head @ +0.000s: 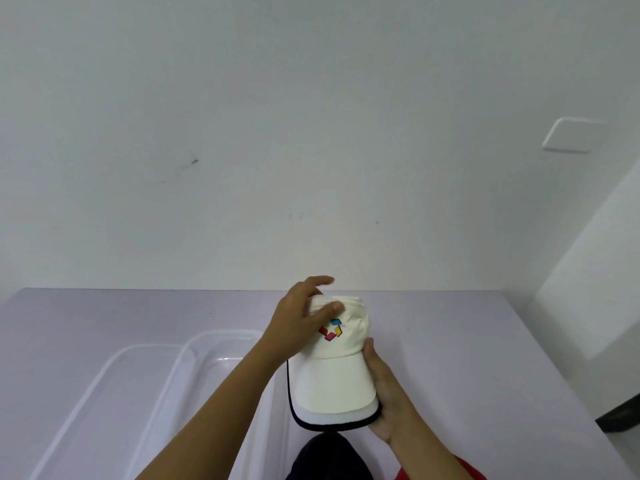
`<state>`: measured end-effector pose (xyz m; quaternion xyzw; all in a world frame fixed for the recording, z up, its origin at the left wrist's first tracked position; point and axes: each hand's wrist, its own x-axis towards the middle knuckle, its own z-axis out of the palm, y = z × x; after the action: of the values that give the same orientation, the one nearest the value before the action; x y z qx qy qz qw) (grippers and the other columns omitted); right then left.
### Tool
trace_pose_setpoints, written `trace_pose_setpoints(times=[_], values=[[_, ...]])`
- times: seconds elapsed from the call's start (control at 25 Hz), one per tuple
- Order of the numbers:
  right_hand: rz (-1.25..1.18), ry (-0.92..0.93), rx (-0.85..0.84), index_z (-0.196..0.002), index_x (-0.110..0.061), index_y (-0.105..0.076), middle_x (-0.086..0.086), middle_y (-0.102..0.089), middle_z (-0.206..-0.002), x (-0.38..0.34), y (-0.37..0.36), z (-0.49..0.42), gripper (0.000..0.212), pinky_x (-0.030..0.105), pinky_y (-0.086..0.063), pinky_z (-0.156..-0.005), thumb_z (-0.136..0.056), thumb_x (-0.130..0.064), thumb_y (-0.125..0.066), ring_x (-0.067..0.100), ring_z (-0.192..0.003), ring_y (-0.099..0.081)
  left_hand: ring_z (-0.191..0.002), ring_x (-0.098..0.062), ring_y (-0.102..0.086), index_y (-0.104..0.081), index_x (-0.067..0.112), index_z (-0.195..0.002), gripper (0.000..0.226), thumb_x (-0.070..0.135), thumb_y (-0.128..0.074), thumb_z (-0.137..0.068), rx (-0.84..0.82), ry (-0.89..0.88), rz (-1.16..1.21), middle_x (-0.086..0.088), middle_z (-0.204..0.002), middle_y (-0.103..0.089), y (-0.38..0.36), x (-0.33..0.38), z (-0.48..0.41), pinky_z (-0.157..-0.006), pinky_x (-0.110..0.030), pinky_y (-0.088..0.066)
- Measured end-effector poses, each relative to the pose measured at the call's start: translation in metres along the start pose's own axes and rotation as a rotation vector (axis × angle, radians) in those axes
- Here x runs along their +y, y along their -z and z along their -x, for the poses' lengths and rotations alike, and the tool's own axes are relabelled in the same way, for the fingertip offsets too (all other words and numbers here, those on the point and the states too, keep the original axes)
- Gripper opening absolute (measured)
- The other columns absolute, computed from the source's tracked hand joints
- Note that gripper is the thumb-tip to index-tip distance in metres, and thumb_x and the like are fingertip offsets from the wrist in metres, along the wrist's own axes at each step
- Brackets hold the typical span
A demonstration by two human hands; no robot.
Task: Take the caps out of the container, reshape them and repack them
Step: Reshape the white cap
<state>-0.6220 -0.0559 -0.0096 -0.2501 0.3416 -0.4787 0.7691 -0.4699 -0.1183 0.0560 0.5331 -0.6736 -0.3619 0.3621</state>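
A stack of caps [334,379] is held just above the pale table, brims toward me. The top cap is cream with a small multicoloured logo [331,330] on its front. Under it show a white brim and a dark-edged brim. My right hand [388,400] grips the brims from the right side and below. My left hand [304,313] rests on the top cap's crown, thumb on the front panel and fingers curled over the back. A clear plastic container [221,344] stands to the left of the caps, and nothing shows inside it.
A clear plastic lid or second tray [114,368] lies left of the container. The pale table [467,341] meets a white wall at its far edge. A dark cap [329,459] and something red [467,471] lie near the bottom edge.
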Motion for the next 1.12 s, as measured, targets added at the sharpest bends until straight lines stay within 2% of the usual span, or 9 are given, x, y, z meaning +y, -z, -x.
trace_pose_setpoints(times=[0.12, 0.2, 0.28, 0.44, 0.64, 0.84, 0.96, 1.04, 1.12], values=[[-0.023, 0.029, 0.001, -0.133, -0.011, -0.051, 0.019, -0.055, -0.133, 0.003, 0.008, -0.006, 0.081, 0.048, -0.049, -0.094, -0.07, -0.059, -0.068, 0.037, -0.122, -0.054, -0.113, -0.021, -0.05, -0.041, 0.033, -0.129, 0.053, 0.061, -0.049, -0.085, 0.043, 0.467, 0.378, 0.004, -0.124, -0.048, 0.006, -0.007, 0.009, -0.09, -0.044, -0.043], [-0.02, 0.036, 0.035, -0.131, -0.013, -0.053, 0.018, -0.057, -0.131, 0.002, 0.009, -0.008, 0.084, 0.05, -0.049, -0.094, -0.065, -0.061, -0.072, 0.036, -0.12, -0.055, -0.113, -0.026, -0.053, -0.048, 0.023, -0.119, 0.055, 0.065, -0.045, -0.084, -0.105, 0.693, 0.616, 0.002, -0.121, -0.051, 0.002, -0.018, 0.021, -0.09, -0.053, -0.044], [-0.008, 0.04, 0.078, -0.127, -0.015, -0.057, 0.017, -0.061, -0.127, 0.0, 0.01, -0.011, 0.083, 0.048, -0.053, -0.088, -0.061, -0.063, -0.073, 0.035, -0.116, -0.059, -0.113, -0.029, -0.062, -0.059, 0.015, -0.12, 0.052, 0.055, -0.049, -0.088, -0.268, 0.71, 0.985, -0.007, -0.123, -0.064, -0.009, -0.029, 0.033, -0.098, -0.049, -0.045], [0.124, -0.026, 0.156, -0.123, -0.019, -0.059, 0.011, -0.069, -0.116, -0.001, 0.021, -0.024, 0.063, 0.046, -0.053, -0.084, -0.078, -0.062, -0.048, 0.029, -0.105, -0.066, -0.104, -0.034, -0.067, -0.06, 0.004, -0.12, 0.039, 0.027, -0.054, -0.09, -0.152, 0.709, 1.293, -0.018, -0.117, -0.068, -0.022, -0.048, 0.038, -0.086, -0.044, -0.054], [0.221, -0.172, 0.258, -0.122, -0.014, -0.058, 0.011, -0.069, -0.115, 0.006, 0.056, -0.048, 0.06, 0.054, -0.048, -0.096, -0.076, -0.053, -0.058, 0.031, -0.107, -0.065, -0.092, -0.039, -0.065, -0.062, 0.003, -0.111, 0.031, 0.011, -0.045, -0.086, -0.068, 0.849, 1.202, -0.019, -0.091, -0.075, -0.038, -0.081, 0.028, -0.077, -0.046, -0.053], [0.332, -0.276, 0.354, -0.125, -0.009, -0.055, 0.009, -0.068, -0.117, 0.021, 0.095, -0.079, 0.049, 0.048, -0.05, -0.094, -0.088, -0.04, -0.056, 0.028, -0.108, -0.063, -0.082, -0.035, -0.061, -0.06, 0.002, -0.092, 0.02, 0.006, -0.041, -0.085, -0.007, 1.016, 1.023, -0.017, -0.079, -0.071, -0.063, -0.115, 0.011, -0.069, -0.042, -0.051], [0.472, -0.32, 0.377, -0.127, -0.01, -0.054, 0.006, -0.066, -0.119, 0.033, 0.113, -0.088, 0.046, 0.046, -0.046, -0.101, -0.09, -0.037, -0.056, 0.024, -0.11, -0.061, -0.084, -0.032, -0.064, -0.064, 0.001, -0.095, 0.026, 0.007, -0.041, -0.086, -0.018, 1.072, 0.892, -0.012, -0.075, -0.075, -0.081, -0.143, 0.007, -0.072, -0.041, -0.054], [0.564, -0.351, 0.384, -0.128, -0.011, -0.053, 0.004, -0.064, -0.122, 0.041, 0.117, -0.09, 0.045, 0.046, -0.045, -0.102, -0.091, -0.036, -0.055, 0.022, -0.112, -0.059, -0.092, -0.029, -0.064, -0.066, 0.007, -0.097, 0.03, 0.017, -0.04, -0.087, -0.024, 1.042, 0.649, -0.011, -0.091, -0.073, -0.092, -0.158, 0.004, -0.084, -0.041, -0.054], [0.625, -0.337, 0.422, -0.13, -0.01, -0.049, 0.002, -0.059, -0.125, 0.046, 0.121, -0.091, 0.045, 0.043, -0.044, -0.103, -0.092, -0.033, -0.054, 0.02, -0.113, -0.056, -0.083, -0.022, -0.055, -0.058, 0.009, -0.077, 0.026, 0.021, -0.038, -0.089, -0.018, 0.962, 0.289, -0.006, -0.084, -0.061, -0.101, -0.169, 0.003, -0.078, -0.033, -0.047]])
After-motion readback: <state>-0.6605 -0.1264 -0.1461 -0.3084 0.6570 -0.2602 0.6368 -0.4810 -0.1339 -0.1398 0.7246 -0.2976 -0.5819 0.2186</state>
